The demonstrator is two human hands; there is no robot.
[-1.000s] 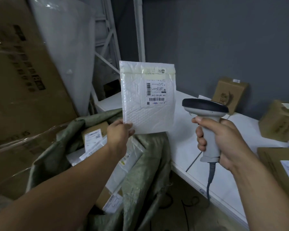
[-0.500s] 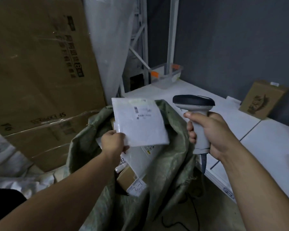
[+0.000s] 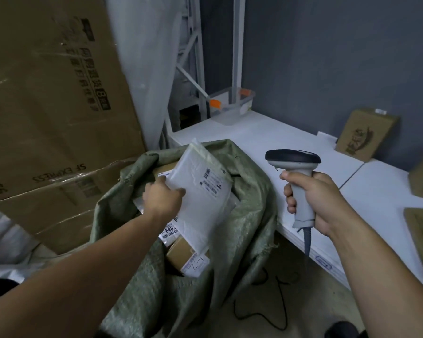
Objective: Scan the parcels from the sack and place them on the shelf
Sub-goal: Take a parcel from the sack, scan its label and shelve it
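Left hand: my left hand (image 3: 163,197) grips the white parcel (image 3: 200,189) by its near left edge, fingers curled round it.
White parcel: a flat padded envelope, label side up and tilted, held over the open mouth of the sack (image 3: 249,211), just above the other parcels inside.
Sack: green woven, standing on the floor against the front edge of the shelf (image 3: 279,142), near its left end; a small brown box (image 3: 181,252) and more labelled packets show inside.
Right hand: my right hand (image 3: 313,198) is closed tight round the handle of the scanner (image 3: 296,172), forefinger at the front; I hold it upright over the shelf's front edge, its cable hanging below.
Shelf: white; a clear tub (image 3: 232,104) sits at its back left corner, and a brown carton (image 3: 365,134) leans on the wall along the back edge.
Left of the sack: big cardboard boxes (image 3: 54,93), stacked.
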